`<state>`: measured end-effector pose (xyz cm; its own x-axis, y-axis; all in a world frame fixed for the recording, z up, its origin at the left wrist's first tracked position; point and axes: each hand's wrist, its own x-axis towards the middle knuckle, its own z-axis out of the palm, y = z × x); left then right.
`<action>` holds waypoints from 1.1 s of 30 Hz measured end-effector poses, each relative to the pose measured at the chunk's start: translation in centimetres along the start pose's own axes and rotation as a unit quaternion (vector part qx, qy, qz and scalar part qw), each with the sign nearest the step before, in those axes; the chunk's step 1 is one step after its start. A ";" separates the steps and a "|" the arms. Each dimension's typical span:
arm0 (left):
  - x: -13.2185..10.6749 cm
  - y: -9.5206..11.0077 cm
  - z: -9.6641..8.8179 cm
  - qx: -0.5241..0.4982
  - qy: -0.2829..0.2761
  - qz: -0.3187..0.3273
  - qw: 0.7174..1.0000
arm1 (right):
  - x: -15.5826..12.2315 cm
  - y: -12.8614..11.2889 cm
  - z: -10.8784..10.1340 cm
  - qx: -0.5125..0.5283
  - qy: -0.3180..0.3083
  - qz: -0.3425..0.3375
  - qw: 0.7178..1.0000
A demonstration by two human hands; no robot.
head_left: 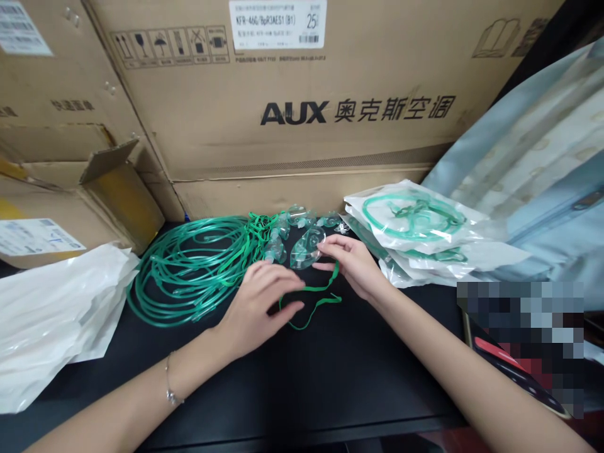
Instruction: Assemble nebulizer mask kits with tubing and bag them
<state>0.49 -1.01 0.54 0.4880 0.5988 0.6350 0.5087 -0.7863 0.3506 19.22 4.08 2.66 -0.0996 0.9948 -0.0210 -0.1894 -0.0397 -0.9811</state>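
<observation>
My right hand [350,257] pinches the edge of a clear green oxygen mask [306,246] between thumb and fingers, just above the black table. From the mask a green elastic strap [315,304] trails down in a loose curve. My left hand [264,297] is beside the strap with its thumb and fingers apart and nothing visible in it. Behind that hand lies a pile of coiled green tubing [189,267]. Several more clear masks [298,215] sit at the back, close to a tangle of green straps [259,231].
A large cardboard box [212,132] stands along the back. White plastic bags [61,308] lie at the left. Packed masks in clear-and-white bags [415,217] are stacked at the right. A dark object [514,365], partly pixelated, lies at the right on the black table [340,390].
</observation>
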 end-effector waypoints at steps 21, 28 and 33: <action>2.6 1.9 4.4 0.130 -0.202 0.052 0.969 | 0.0 -0.1 -0.2 0.052 0.018 0.020 0.998; 2.0 1.8 4.5 0.139 -0.209 0.103 0.963 | -0.3 -0.5 0.0 0.071 0.001 0.031 0.997; 1.3 0.7 1.9 0.083 -0.203 0.142 0.965 | -0.7 -0.5 0.4 0.065 -0.027 0.034 0.997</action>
<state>2.84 -0.54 0.27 0.8452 0.3997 0.3549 0.4038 -0.9125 0.0660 19.01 3.36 3.21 -0.1676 0.9832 -0.0724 -0.3057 -0.1216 -0.9443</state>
